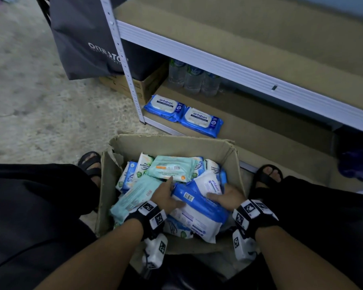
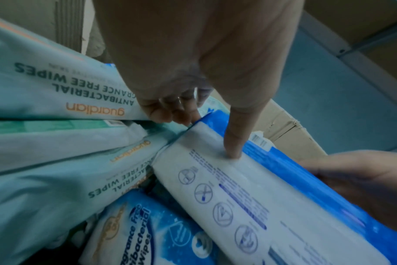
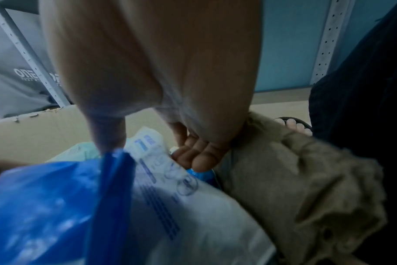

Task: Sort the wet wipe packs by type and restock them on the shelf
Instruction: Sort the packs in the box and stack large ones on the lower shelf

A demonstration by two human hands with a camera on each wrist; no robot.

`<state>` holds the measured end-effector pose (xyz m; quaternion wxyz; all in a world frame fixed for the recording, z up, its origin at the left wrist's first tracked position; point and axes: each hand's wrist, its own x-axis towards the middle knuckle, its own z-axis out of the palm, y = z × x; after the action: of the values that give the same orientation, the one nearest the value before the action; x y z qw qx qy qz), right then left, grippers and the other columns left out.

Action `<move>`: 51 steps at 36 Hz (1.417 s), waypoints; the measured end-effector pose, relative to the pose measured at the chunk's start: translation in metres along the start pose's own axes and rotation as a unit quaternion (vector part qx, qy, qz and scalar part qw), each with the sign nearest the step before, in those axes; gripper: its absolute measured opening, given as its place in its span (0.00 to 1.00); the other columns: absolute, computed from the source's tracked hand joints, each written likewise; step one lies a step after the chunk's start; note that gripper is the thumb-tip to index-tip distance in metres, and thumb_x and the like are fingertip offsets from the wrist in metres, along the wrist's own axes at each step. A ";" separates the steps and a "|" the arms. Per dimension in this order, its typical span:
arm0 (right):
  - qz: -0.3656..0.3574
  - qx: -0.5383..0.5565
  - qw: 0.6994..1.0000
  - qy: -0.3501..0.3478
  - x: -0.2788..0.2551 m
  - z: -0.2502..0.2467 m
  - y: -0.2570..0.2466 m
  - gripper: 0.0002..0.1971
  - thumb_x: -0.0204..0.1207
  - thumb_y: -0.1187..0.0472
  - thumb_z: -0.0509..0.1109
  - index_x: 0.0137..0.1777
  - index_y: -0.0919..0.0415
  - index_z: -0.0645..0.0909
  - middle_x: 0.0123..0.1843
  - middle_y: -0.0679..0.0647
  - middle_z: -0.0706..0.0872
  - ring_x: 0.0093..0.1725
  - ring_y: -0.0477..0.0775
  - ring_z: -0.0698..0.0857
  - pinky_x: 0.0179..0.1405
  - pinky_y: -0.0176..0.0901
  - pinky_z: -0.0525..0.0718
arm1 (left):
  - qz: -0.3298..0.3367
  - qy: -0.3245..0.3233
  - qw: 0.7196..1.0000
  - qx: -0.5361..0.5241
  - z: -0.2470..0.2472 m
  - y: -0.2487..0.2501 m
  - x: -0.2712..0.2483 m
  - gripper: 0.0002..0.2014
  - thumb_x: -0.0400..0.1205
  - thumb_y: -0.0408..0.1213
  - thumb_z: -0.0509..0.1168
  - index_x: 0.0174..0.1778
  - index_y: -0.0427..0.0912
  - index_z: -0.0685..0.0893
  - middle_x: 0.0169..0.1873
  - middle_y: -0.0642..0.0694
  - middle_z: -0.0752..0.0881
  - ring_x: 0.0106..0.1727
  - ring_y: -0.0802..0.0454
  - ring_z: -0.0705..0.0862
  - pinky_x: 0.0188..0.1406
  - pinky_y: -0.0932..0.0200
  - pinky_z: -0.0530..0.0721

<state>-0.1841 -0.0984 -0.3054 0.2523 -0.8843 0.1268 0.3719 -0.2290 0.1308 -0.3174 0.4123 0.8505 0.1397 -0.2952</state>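
An open cardboard box [image 1: 172, 143] stands on the floor between my feet, full of wipe packs. On top lies a blue-and-white antabax pack [image 1: 199, 208]. My left hand [image 1: 169, 194] grips its left end, thumb [image 2: 233, 143] pressed on the white face and fingers [image 2: 168, 111] curled under the edge. My right hand [image 1: 225, 196] grips the right end, thumb on the blue seam and fingers [image 3: 197, 156] tucked beneath. Teal guardian packs [image 1: 172, 168] [image 2: 57, 86] lie to the left. Two antabax packs [image 1: 165, 107] [image 1: 201, 121] lie side by side on the bottom shelf [image 1: 260, 132].
Water bottles [image 1: 189, 78] stand at the back of the bottom shelf. A dark bag [image 1: 86, 38] hangs by the shelf upright [image 1: 124, 59], above a brown carton [image 1: 134, 84]. My sandalled feet [image 1: 268, 176] flank the box. The upper shelf board [image 1: 239, 49] is bare.
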 end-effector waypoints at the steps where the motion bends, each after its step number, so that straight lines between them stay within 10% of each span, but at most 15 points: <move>1: -0.014 -0.001 1.000 0.001 -0.001 -0.001 -0.002 0.23 0.73 0.42 0.75 0.56 0.61 0.83 0.52 0.56 0.88 0.50 0.57 0.86 0.43 0.41 0.79 | 0.009 -0.001 1.000 0.012 -0.002 0.000 0.000 0.44 0.67 0.46 0.81 0.80 0.48 0.69 0.66 0.46 0.80 0.68 0.46 0.79 0.67 0.54 0.77; 4: -0.035 -0.023 0.999 -0.003 -0.004 -0.004 -0.004 0.10 0.77 0.50 0.72 0.45 0.56 0.82 0.47 0.54 0.86 0.47 0.55 0.84 0.35 0.40 0.73 | 0.034 -0.011 0.999 0.020 -0.005 -0.004 0.002 0.31 0.62 0.47 0.83 0.61 0.53 0.82 0.55 0.49 0.86 0.58 0.49 0.85 0.59 0.53 0.82; 10: -0.030 -0.007 1.000 -0.005 -0.005 -0.002 -0.001 0.14 0.76 0.55 0.74 0.57 0.56 0.76 0.53 0.51 0.83 0.50 0.52 0.82 0.43 0.40 0.74 | 0.082 -0.032 0.996 0.015 -0.018 0.005 -0.010 0.23 0.62 0.45 0.85 0.43 0.59 0.77 0.45 0.56 0.84 0.48 0.55 0.82 0.43 0.63 0.75; 19: -0.028 0.038 0.998 -0.033 -0.014 -0.016 -0.001 0.14 0.71 0.54 0.80 0.52 0.50 0.79 0.54 0.48 0.87 0.54 0.52 0.86 0.62 0.48 0.82 | 0.136 -0.036 0.990 -0.011 -0.055 0.011 -0.035 0.25 0.61 0.55 0.83 0.51 0.64 0.81 0.48 0.52 0.88 0.46 0.55 0.85 0.50 0.58 0.84; 23: -0.039 0.049 0.997 -0.050 -0.016 -0.018 -0.004 0.13 0.70 0.53 0.81 0.52 0.50 0.83 0.53 0.48 0.90 0.51 0.49 0.88 0.56 0.45 0.84 | 0.168 0.008 0.986 0.013 -0.084 0.014 -0.050 0.25 0.67 0.53 0.82 0.60 0.62 0.84 0.54 0.58 0.87 0.47 0.66 0.81 0.51 0.63 0.80; 31: -0.072 0.060 0.995 -0.016 -0.025 -0.021 -0.013 0.12 0.70 0.55 0.82 0.48 0.55 0.82 0.45 0.48 0.86 0.42 0.47 0.83 0.36 0.37 0.74 | 0.188 0.144 0.971 -0.032 -0.132 0.014 -0.067 0.28 0.63 0.68 0.77 0.43 0.46 0.89 0.36 0.42 0.86 0.37 0.48 0.83 0.44 0.47 0.82; 38: -0.130 0.043 0.989 0.050 -0.033 -0.031 -0.023 0.17 0.67 0.60 0.83 0.51 0.53 0.79 0.40 0.42 0.81 0.41 0.45 0.80 0.36 0.33 0.74 | 0.260 0.321 0.906 0.097 -0.148 0.031 -0.081 0.11 0.69 0.47 0.81 0.42 0.47 0.91 0.35 0.48 0.75 0.36 0.50 0.77 0.36 0.52 0.76; 43: -0.162 -0.004 0.982 0.096 -0.033 -0.027 -0.022 0.21 0.63 0.58 0.85 0.51 0.53 0.77 0.40 0.42 0.79 0.43 0.51 0.82 0.41 0.42 0.77 | 0.243 0.274 0.905 0.214 -0.120 0.011 -0.067 0.19 0.69 0.47 0.77 0.56 0.54 0.90 0.37 0.52 0.72 0.37 0.47 0.78 0.33 0.53 0.79; 51: -0.159 -0.181 0.968 -0.075 -0.035 0.010 -0.015 0.27 0.64 0.53 0.84 0.60 0.56 0.78 0.57 0.52 0.85 0.53 0.51 0.83 0.47 0.39 0.80 | 0.063 -0.023 0.947 0.315 -0.048 0.000 -0.061 0.42 0.66 0.69 0.73 0.76 0.57 0.76 0.68 0.47 0.72 0.73 0.45 0.66 0.68 0.41 0.75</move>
<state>-0.2083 -0.0786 -0.2805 0.1527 -0.8937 -0.1040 0.4088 -0.2585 0.1692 -0.2566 0.1445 0.9370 -0.0232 -0.3172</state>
